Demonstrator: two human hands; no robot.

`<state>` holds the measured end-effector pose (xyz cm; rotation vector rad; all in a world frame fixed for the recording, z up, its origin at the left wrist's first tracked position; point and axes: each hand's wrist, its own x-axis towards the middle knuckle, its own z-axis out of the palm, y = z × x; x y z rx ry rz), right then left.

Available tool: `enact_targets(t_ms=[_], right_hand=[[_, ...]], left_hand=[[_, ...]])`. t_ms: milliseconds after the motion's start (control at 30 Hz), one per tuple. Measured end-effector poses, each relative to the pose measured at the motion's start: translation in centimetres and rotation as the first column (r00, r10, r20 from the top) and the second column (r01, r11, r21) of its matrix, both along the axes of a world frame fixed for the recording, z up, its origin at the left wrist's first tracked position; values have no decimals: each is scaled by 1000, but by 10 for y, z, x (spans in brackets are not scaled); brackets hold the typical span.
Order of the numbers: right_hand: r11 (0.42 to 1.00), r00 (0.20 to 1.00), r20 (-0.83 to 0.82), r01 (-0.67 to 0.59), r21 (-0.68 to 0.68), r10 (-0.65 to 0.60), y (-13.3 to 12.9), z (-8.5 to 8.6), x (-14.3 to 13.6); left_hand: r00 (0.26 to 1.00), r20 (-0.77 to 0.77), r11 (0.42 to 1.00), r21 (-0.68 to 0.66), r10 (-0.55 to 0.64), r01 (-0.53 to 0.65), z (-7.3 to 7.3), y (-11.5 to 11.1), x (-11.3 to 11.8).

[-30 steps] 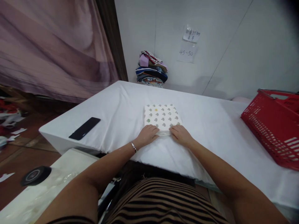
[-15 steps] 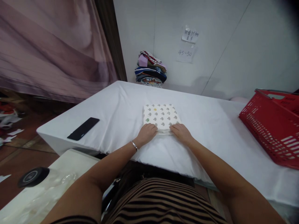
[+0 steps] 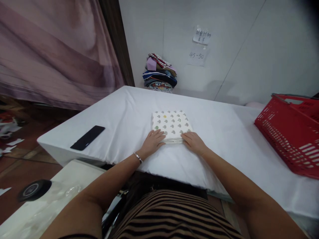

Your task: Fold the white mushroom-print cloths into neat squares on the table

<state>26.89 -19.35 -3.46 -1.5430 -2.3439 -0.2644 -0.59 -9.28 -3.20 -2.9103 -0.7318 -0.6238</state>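
White-draped bench (image 3: 119, 113) against white wall, mauve curtain (image 3: 54, 49) at left. Nearest: striped garment on person's torso. Left hand (image 3: 151, 142), bracelet on wrist, lies flat on near left corner of folded spotted cloth (image 3: 171, 122); grip open, fingers spread. Right hand (image 3: 193, 142) rests palm down at near right corner, fingers touching cloth edge; grip open. Cloth lies square at bench centre. Black phone (image 3: 87, 137) at left edge. Red basket (image 3: 291, 132) far right. Stack of folded clothes (image 3: 159, 76) at wall, paper notes (image 3: 201, 44) above.

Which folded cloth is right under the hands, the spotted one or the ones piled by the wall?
The white folded cloth with grey spots. Both hands touch its near edge, while the colourful pile of folded clothes sits far off, untouched.
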Motion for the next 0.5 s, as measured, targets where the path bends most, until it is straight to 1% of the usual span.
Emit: enact_targets(t_ms=[133,367,500], right_hand=[[999,1000,-12,19,36,-19,0,-3,-3],[998,997,-73,39,49,-35,-6,-8,-7],[998,997,-65,37,43,-35,-6,-7,-7]], left_hand=[[1000,-13,999,44,22,-21,2,2,2],[998,-60,1000,25,18,-17,-7,-3,1],[996,-65,998,-1,58,-58,0,-11,3]])
